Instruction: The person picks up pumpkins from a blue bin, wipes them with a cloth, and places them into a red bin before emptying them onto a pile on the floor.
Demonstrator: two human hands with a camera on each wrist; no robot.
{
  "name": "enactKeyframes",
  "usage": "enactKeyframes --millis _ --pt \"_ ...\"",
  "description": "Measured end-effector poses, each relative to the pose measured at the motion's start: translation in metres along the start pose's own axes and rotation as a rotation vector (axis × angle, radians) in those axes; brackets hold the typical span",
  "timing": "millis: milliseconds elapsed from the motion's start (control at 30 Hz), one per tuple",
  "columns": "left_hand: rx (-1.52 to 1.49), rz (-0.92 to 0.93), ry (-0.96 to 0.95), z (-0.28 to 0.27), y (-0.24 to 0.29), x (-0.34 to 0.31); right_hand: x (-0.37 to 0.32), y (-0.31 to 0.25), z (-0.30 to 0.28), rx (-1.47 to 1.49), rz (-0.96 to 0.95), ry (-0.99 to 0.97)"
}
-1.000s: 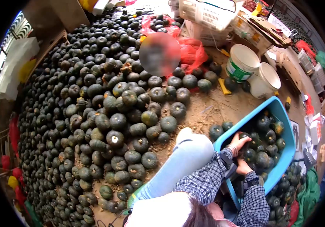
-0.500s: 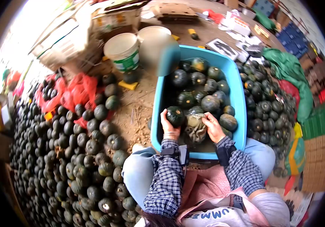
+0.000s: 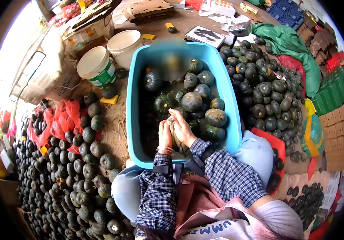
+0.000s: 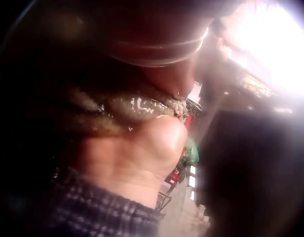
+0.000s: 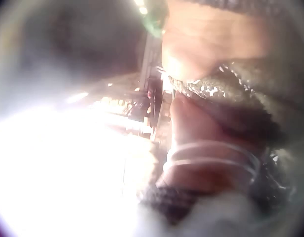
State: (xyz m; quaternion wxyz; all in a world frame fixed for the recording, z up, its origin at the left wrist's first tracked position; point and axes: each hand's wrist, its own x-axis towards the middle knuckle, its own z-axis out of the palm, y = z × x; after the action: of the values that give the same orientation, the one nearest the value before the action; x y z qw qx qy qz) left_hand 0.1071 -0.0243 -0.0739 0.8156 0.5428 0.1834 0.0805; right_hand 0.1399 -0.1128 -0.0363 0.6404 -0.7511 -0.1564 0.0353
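In the head view a wet, grey-brown cloth is squeezed between my two hands over the near left part of a blue tub. My left hand, with pale bangles at the wrist, grips it from the left. From the right, my right hand grips it with its fingers angled over the top. The cloth glistens between both palms in the left wrist view, and the cloth shows wet in the right wrist view. Dark green pumpkins lie in water beyond the hands.
Heaped pumpkins cover the floor at left, and another pumpkin pile stands at right. A red basin is by the right knee. White buckets, a red net bag and a flat scale surround the tub.
The head view has swung right onto the tub. Half a second ago my left hand held a pumpkin and my right the cloth; now both hands have come together on the cloth.
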Motion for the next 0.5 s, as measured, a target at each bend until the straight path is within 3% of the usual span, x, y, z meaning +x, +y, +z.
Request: enactKeyframes --millis 33,67,133,200,267,300,367,400,500 --pt "0.045 0.016 -0.047 -0.002 -0.001 -0.001 0.003 0.01 -0.007 0.164 0.192 -0.066" --pt "0.092 0.032 -0.095 0.0 0.001 -0.003 0.006 0.013 -0.013 0.386 0.247 -0.045" --pt "0.024 0.0 -0.202 0.019 0.026 -0.019 0.013 0.004 -0.033 0.654 0.672 -0.016" --pt "-0.021 -0.001 -0.21 0.024 0.033 -0.02 0.014 -0.008 -0.043 0.851 0.805 -0.089" --pt "-0.243 -0.019 -0.102 0.028 0.025 -0.012 0.005 -0.003 -0.033 0.852 0.663 0.027" --pt "-0.145 0.036 -0.023 0.03 0.021 -0.005 -0.003 -0.002 -0.027 0.579 0.383 0.075" --pt "0.054 0.162 0.078 0.037 0.018 0.0 -0.021 -0.002 -0.018 0.271 0.191 0.159" --pt "0.04 0.114 0.128 0.04 0.013 0.003 -0.03 -0.008 -0.017 0.097 0.084 0.159" --pt "0.046 -0.06 0.207 0.031 0.0 0.016 -0.048 -0.019 -0.025 -0.042 -0.129 0.071"
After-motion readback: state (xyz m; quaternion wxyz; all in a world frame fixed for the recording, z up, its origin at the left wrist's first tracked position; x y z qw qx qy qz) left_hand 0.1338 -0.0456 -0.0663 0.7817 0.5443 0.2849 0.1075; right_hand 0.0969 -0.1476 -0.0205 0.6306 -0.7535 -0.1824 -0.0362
